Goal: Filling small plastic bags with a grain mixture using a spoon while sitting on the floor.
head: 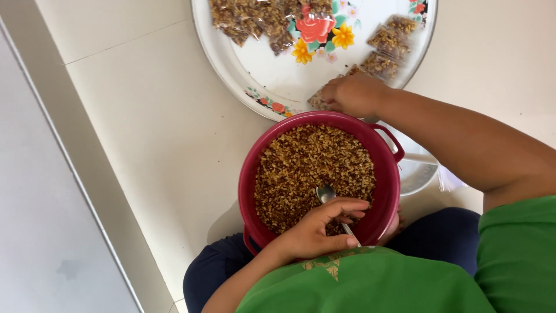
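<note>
- The left hand holds a spoon with closed fingers, over the red bowl of brown crumbs.
- The right hand reaches to the flowered tray; its fingers seem closed on a small packet.

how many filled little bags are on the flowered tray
About 6: a cluster of roughly 3 small packets at the tray's top left, 2 at right, 1 under the right hand. More may be cropped or hidden.

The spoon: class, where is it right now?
In the head view, the spoon is held by the left hand, its bowl resting on the mix in the red pot.
</note>
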